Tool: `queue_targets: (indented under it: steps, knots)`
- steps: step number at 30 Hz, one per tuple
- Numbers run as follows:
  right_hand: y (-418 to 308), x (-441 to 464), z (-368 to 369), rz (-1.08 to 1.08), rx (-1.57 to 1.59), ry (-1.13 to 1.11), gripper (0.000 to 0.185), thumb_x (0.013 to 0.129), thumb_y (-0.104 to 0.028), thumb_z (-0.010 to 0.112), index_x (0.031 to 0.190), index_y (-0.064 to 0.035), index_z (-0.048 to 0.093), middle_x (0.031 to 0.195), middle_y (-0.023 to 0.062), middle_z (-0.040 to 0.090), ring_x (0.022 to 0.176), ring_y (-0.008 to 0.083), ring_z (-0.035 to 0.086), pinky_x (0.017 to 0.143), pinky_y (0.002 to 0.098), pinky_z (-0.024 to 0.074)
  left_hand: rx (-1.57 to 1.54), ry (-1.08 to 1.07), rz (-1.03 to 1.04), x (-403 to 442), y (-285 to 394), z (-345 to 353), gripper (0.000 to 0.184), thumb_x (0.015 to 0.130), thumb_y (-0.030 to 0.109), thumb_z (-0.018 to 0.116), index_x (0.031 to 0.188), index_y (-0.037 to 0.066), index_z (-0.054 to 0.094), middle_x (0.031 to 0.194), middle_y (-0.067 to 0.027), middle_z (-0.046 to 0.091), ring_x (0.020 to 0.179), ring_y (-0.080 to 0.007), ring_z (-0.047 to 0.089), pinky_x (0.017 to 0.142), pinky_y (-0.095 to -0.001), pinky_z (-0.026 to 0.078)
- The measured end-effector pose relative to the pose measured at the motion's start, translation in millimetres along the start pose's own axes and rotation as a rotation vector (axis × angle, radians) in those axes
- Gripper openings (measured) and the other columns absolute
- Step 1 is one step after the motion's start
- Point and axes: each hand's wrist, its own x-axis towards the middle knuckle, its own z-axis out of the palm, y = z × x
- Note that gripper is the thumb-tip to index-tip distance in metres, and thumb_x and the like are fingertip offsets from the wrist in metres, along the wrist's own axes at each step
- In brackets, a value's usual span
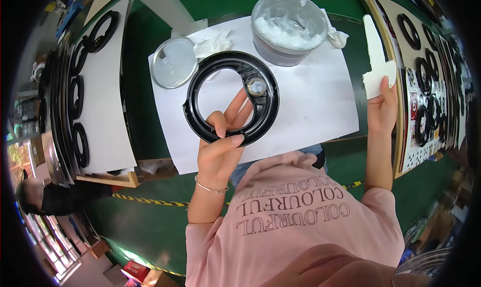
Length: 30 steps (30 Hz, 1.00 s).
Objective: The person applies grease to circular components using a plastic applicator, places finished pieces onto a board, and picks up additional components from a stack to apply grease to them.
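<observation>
My left hand [225, 136] grips the lower rim of a black ring-shaped part [268, 106], thumb on top and fingers through its opening. A small round metal-edged hole [256, 87] with pale material in it sits on the ring's right side. In my right hand [383, 106], at the right, is a white flat spatula [376, 51], pointing up. Behind the ring stands a clear tub [283, 54] holding white grease. A round clear lid [174, 62] lies left of it, with a crumpled tissue [212, 45] beside it.
White paper [315, 101] covers part of the green table [143, 86]. Boards with several black rings stand at the left [107, 111] and right [396, 86]. A grey post [163, 9] rises behind the lid. Another person [60, 197] is at the far left.
</observation>
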Motion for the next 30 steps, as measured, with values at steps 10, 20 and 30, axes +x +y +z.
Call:
queue_targets:
  steps: [10,20,30]
  knots:
    - [5.5,-7.1,32.2,0.130,0.099,-0.111,0.028,0.089,-0.011,0.044,0.115,-0.0007,0.043,0.107,0.0086,0.055,0.096,0.0171,0.055,0.086,0.0315,0.0430,0.155,0.036,0.074,-2.8,0.5,5.1,0.022,0.069,-0.011,0.051,0.068,0.010,0.046,0.134,-0.0250,0.028,0.127,-0.0355,0.025,0.101,-0.0406,0.026]
    - [30.5,25.5,58.2,-0.385,-0.375,-0.113,0.026,0.084,-0.005,0.055,0.108,0.0036,0.048,0.101,0.0088,0.058,0.092,0.0116,0.054,0.082,0.0232,0.0421,0.195,0.044,0.068,-9.8,0.7,6.7,0.022,0.069,-0.011,0.049,0.070,0.009,0.043,0.135,-0.0259,0.025,0.127,-0.0363,0.025,0.098,-0.0408,0.030]
    - [34.8,31.0,59.7,-0.447,-0.438,-0.125,0.029,0.083,-0.008,0.058,0.108,0.0039,0.049,0.097,0.0072,0.059,0.089,0.0098,0.055,0.080,0.0207,0.0411,0.221,0.127,0.076,-6.1,-0.1,3.7,0.023,0.066,-0.011,0.051,0.066,0.012,0.045,0.133,-0.0270,0.028,0.126,-0.0369,0.028,0.101,-0.0420,0.027]
